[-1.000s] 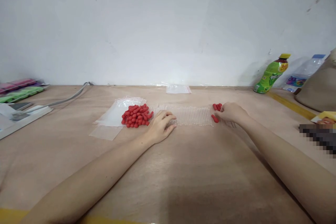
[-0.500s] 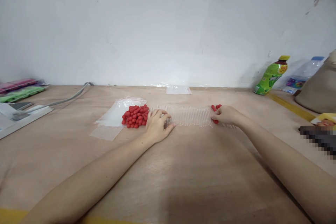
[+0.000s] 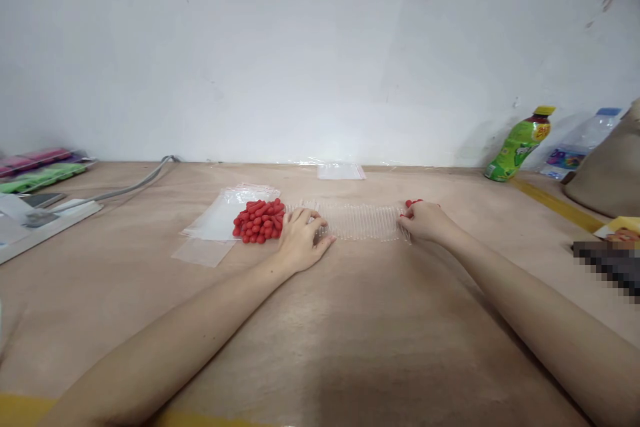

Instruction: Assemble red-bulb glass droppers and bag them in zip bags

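On the wooden table (image 3: 350, 320), take the row of clear tubes (image 3: 360, 221) as your landmark: it lies flat across the middle, far from your body. Just left of the row are the clear bags (image 3: 220, 217), and on them sits the pile of red caps (image 3: 259, 220), almost touching the row's left end. Your left hand (image 3: 300, 240) lies on that left end, palm down and fingers a little spread. Your right hand (image 3: 425, 221) is at the right end with its fingertips bunched, and I judge it is pinching a red cap (image 3: 403, 215) (it is small, so I am not sure). A few loose caps (image 3: 413, 203) wait just behind this hand. Press the row down firmly with the left palm so it cannot slide, and bring the cap straight onto the tube end, not at an angle.
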A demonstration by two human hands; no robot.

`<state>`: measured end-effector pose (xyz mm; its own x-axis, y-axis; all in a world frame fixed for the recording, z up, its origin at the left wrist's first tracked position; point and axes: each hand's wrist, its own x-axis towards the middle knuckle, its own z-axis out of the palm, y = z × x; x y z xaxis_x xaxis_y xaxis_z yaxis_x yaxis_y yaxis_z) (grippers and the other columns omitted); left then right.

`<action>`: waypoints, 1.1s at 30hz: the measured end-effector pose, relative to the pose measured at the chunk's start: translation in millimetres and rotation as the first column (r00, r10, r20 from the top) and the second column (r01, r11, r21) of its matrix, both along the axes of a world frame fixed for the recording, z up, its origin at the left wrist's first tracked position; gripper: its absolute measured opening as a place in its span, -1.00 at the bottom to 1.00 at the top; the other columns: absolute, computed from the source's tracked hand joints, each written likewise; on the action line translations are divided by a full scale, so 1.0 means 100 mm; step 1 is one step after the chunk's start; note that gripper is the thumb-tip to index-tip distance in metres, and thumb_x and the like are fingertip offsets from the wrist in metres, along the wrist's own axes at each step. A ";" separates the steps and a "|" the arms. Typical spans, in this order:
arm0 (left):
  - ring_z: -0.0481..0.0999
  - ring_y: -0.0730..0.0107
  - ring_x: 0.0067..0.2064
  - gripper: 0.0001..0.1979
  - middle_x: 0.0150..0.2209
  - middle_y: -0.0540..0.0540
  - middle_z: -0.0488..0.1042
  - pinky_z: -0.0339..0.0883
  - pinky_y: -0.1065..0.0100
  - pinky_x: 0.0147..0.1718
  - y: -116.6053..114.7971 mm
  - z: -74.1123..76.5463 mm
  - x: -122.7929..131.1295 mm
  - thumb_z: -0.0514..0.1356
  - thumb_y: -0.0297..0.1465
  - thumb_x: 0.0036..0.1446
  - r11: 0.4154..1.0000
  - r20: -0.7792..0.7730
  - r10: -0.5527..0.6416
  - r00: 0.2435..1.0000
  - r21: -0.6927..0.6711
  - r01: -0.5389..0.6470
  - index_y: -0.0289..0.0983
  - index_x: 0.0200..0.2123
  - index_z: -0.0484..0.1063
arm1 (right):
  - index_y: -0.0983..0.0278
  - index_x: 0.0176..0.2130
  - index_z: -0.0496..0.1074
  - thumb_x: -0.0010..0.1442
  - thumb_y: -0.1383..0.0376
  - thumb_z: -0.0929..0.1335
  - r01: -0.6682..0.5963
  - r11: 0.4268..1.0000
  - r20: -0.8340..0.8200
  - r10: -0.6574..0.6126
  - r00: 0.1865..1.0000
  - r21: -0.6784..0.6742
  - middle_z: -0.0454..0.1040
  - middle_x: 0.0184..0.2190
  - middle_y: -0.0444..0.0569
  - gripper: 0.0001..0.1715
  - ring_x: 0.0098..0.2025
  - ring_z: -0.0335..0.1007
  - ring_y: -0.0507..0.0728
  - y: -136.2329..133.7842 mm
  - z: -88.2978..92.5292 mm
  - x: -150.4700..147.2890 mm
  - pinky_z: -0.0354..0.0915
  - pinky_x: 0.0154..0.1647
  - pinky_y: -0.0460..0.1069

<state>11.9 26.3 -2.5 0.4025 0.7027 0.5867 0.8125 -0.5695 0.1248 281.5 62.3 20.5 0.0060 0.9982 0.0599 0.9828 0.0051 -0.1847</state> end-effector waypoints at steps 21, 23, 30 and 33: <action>0.42 0.30 -0.16 -0.72 -0.20 -0.11 0.45 0.29 0.26 -0.16 -0.18 0.05 0.21 0.08 -0.33 0.11 0.916 0.283 -0.315 0.906 -0.158 0.368 -0.25 -0.10 0.31 | 0.26 -0.42 0.19 -0.05 -0.07 0.27 -0.244 0.955 -0.933 0.234 0.272 0.169 0.20 -0.64 -0.24 -0.55 -0.70 0.03 -0.10 -0.49 -0.13 -0.88 0.01 -0.71 -0.14; 0.45 0.33 -0.22 -0.76 -0.26 -0.09 0.48 0.32 0.29 -0.21 -0.18 0.04 0.24 0.07 -0.37 0.12 0.902 0.320 -0.309 0.896 -0.201 0.383 -0.25 -0.11 0.31 | 0.26 -0.40 0.19 -0.05 -0.06 0.29 -0.255 0.950 -0.949 0.235 0.210 0.179 0.20 -0.64 -0.25 -0.55 -0.70 0.05 -0.10 -0.50 -0.21 -0.91 0.04 -0.71 -0.14; 0.43 0.38 -0.27 -0.79 -0.31 -0.10 0.43 0.34 0.32 -0.25 -0.18 -0.01 0.30 0.08 -0.39 0.11 0.894 0.437 -0.275 0.856 -0.210 0.395 -0.29 -0.16 0.25 | 0.27 -0.40 0.23 -0.06 0.00 0.33 -0.237 0.938 -0.950 0.288 0.122 0.254 0.28 -0.57 -0.20 -0.59 -0.60 0.18 -0.07 -0.45 -0.29 -0.91 0.20 -0.62 -0.13; 0.43 0.42 -0.30 -0.77 -0.34 -0.07 0.40 0.35 0.36 -0.30 -0.17 -0.03 0.31 0.06 -0.41 0.12 0.878 0.477 -0.269 0.837 -0.235 0.416 -0.28 -0.13 0.19 | 0.28 -0.41 0.27 -0.06 0.01 0.33 -0.248 0.933 -0.944 0.299 0.138 0.259 0.31 -0.55 -0.17 -0.60 -0.56 0.22 -0.05 -0.46 -0.28 -0.92 0.23 -0.56 -0.11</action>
<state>42.9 8.8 -5.7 0.4203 0.7408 0.5240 0.3983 -0.6695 0.6271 189.5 16.7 -7.7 -0.1896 0.9454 0.2650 -0.0422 0.2618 -0.9642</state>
